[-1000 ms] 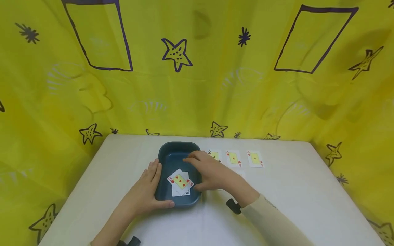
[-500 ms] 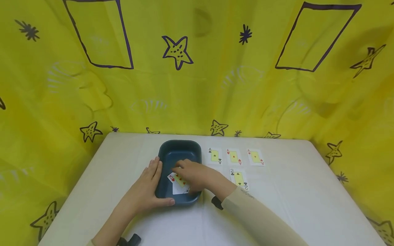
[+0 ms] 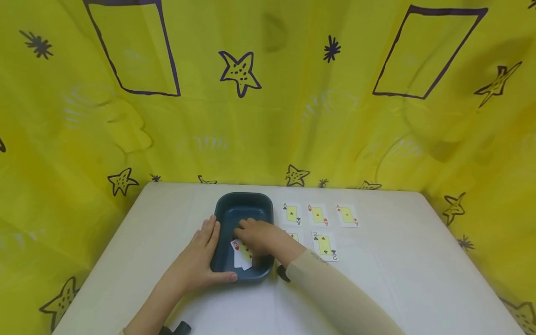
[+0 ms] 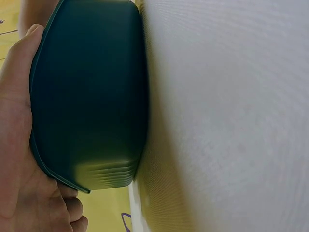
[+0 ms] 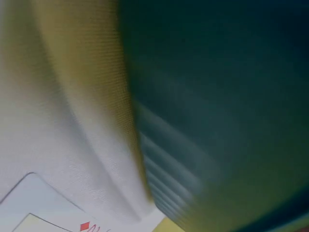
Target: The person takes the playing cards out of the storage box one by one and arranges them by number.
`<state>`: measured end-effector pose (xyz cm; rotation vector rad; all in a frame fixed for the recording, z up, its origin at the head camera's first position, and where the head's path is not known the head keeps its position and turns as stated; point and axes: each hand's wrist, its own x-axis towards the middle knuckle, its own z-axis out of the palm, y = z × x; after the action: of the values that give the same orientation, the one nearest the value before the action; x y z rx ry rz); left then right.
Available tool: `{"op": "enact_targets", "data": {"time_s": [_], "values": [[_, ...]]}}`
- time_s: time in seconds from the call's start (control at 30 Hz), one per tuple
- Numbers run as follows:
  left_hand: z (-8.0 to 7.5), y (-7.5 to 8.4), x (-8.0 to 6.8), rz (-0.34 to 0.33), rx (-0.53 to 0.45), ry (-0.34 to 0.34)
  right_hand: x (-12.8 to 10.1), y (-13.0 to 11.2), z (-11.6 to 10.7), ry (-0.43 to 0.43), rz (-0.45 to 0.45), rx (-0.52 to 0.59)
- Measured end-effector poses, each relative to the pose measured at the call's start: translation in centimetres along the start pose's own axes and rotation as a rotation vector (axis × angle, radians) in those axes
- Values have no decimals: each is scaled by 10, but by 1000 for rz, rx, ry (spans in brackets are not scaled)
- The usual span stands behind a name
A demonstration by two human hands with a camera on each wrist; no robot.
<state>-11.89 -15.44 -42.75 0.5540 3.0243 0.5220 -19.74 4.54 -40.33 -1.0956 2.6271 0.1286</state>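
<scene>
A dark teal tray stands on the white table, holding a few overlapping playing cards. My left hand lies along its left rim, fingers extended and thumb at the near edge. In the left wrist view the thumb and palm press against the tray. Inside the tray, my right hand reaches down with bent fingers over a hearts card. Its fingertips and thumb are mostly hidden, so I cannot tell whether they pinch a card. The right wrist view shows only the tray's outer wall and part of a diamond card.
Right of the tray lie two rows of face-up cards. The far row has an ace of clubs, an ace of hearts and an ace of diamonds. Nearer are a two of clubs and a partly covered diamond card.
My right hand has moved left and down from the tray's right rim onto the cards. The hearts card has turned and shifted under it. My left hand has stayed in place.
</scene>
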Motion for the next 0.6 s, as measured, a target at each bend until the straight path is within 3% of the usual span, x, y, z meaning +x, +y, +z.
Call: {"op": "enact_targets", "data": {"time_s": [0.27,0.6], "values": [[1,1,-1,8,-5,8,1,-1,-2,-40,35,0],[-1,0,-1,8,-6,18,1,-1,4,66,-1,-7]]}}
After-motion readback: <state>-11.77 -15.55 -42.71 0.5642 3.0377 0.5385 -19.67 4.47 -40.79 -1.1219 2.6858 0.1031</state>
